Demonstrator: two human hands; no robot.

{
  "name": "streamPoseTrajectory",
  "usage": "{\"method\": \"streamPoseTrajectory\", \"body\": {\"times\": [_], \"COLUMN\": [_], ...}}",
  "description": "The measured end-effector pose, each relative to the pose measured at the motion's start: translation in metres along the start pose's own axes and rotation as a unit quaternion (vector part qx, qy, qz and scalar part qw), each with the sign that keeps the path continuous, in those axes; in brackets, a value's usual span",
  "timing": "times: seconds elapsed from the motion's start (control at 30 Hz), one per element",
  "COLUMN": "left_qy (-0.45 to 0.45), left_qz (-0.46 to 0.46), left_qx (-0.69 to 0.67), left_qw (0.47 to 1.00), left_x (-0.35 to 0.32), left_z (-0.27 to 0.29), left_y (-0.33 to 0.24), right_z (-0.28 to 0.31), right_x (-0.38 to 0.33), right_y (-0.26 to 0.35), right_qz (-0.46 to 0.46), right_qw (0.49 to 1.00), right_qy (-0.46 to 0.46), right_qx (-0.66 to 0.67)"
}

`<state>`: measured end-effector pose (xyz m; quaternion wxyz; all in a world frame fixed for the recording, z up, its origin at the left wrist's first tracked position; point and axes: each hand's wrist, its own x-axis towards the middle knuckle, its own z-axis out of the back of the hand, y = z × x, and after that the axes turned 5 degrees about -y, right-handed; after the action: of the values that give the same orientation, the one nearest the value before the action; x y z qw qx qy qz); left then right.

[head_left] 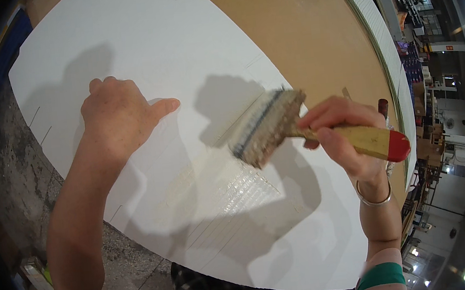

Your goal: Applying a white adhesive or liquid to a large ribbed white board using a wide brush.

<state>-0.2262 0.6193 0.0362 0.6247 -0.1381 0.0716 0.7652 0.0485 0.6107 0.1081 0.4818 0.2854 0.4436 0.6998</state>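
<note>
A broad white sheet (136,36) with short dark line marks lies in front of me. My left hand (117,112) rests on its left part, holding nothing; the thumb is spread to the side and the other fingers are partly hidden by the back of the hand. My right hand (344,127) grips the wooden handle of a wide paintbrush (273,124). The handle is yellow with a red end, and the bristles are matted. They are over the sheet's middle; contact with it is hard to tell. Below the bristles a wet, shiny streaked patch (246,191) shows on the sheet.
A brown board surface (294,31) extends to the right of the white sheet. Grey floor (26,121) shows past the sheet's left edge. Beyond the right side are shelves and stacked boxes (428,147) in a large lit hall. A dark red handle end (383,107) sticks up behind my right hand.
</note>
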Motion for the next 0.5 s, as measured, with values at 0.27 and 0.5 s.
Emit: {"method": "streamPoseTrajectory", "body": {"times": [0.27,0.5], "left_qy": [0.035,0.025], "left_qz": [0.009,0.000], "left_qx": [-0.021,-0.029], "left_qw": [0.999,0.999], "left_x": [0.003,0.004], "left_z": [0.001,-0.001], "left_y": [0.001,0.002], "right_z": [0.009,-0.002], "right_x": [-0.003,0.007], "right_y": [-0.002,0.001], "right_qz": [-0.012,-0.057], "right_qw": [0.998,0.998], "right_qy": [0.043,0.009], "right_qx": [-0.043,-0.029]}}
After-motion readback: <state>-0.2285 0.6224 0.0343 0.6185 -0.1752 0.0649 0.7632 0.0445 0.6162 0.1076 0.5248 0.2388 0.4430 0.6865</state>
